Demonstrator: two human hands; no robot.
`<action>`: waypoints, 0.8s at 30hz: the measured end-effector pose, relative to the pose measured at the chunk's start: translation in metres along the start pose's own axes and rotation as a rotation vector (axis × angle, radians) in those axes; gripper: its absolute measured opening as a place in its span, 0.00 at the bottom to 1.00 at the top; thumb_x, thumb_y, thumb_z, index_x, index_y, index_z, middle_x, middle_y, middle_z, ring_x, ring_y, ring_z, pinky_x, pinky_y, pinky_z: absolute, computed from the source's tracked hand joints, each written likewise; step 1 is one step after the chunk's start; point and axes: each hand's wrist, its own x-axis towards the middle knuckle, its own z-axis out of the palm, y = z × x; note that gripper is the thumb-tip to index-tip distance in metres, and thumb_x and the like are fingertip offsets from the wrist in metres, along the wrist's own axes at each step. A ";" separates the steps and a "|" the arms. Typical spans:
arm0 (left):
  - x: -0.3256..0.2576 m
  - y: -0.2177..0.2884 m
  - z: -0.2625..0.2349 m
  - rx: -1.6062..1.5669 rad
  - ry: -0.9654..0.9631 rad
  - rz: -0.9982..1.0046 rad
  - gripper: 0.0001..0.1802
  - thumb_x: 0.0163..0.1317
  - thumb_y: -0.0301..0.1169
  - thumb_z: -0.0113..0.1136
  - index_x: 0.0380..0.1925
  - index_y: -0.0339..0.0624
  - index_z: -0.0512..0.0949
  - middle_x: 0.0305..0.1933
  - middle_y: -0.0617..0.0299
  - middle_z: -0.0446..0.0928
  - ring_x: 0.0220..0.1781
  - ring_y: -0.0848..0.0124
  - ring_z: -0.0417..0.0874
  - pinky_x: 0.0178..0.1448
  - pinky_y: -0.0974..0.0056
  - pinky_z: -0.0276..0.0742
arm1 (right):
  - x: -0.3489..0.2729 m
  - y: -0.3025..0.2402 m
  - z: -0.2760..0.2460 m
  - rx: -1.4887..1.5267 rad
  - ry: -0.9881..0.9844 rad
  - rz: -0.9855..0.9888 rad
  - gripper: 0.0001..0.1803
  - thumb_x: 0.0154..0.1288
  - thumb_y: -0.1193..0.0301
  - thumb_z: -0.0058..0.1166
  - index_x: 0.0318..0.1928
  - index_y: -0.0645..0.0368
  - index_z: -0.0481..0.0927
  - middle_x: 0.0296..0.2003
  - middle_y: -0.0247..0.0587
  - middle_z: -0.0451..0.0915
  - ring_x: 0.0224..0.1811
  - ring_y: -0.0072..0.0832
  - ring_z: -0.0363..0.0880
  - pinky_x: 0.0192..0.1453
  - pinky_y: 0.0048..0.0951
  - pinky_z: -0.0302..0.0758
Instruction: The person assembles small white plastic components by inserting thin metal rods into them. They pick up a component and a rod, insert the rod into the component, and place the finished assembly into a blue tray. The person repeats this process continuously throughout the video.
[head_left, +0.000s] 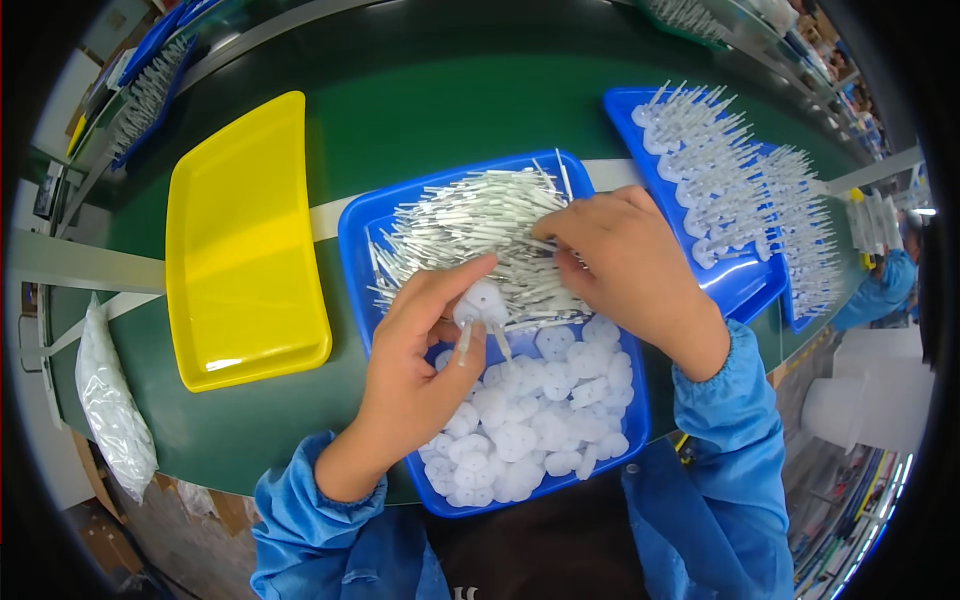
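Observation:
My left hand is closed round a small white plastic disc with holes in it. A couple of thin white sticks point down from that disc. My right hand reaches over a heap of thin white sticks, fingers curled and close together at the pile; what they pinch, if anything, I cannot make out. Both hands are above a blue tray. Its far part bears the sticks, and loose white discs fill the near part.
On the left of the green table lies a yellow tray. Blue trays at right carry rows of discs with upright sticks. A filled plastic bag rests at the left edge. Another person's blue sleeve shows far right.

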 end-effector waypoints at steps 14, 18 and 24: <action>-0.003 0.000 -0.001 -0.080 0.100 -0.016 0.32 0.64 0.07 0.62 0.69 0.38 0.83 0.60 0.57 0.77 0.58 0.71 0.84 0.58 0.70 0.90 | -0.018 -0.044 0.016 0.469 0.282 0.042 0.14 0.57 0.75 0.82 0.44 0.55 0.93 0.33 0.37 0.91 0.30 0.34 0.88 0.39 0.32 0.81; 0.000 0.004 0.001 -0.079 0.136 0.007 0.31 0.65 0.08 0.62 0.68 0.37 0.83 0.60 0.56 0.77 0.60 0.70 0.85 0.57 0.69 0.91 | -0.022 -0.046 0.017 0.455 0.260 0.059 0.13 0.58 0.74 0.81 0.44 0.54 0.93 0.27 0.33 0.88 0.26 0.30 0.85 0.34 0.32 0.77; 0.001 0.003 0.000 0.000 0.163 0.050 0.28 0.65 0.09 0.64 0.65 0.38 0.86 0.59 0.55 0.78 0.59 0.69 0.87 0.56 0.69 0.91 | -0.025 -0.047 0.014 0.596 0.205 0.171 0.12 0.61 0.74 0.79 0.46 0.57 0.94 0.22 0.34 0.82 0.21 0.27 0.80 0.30 0.30 0.74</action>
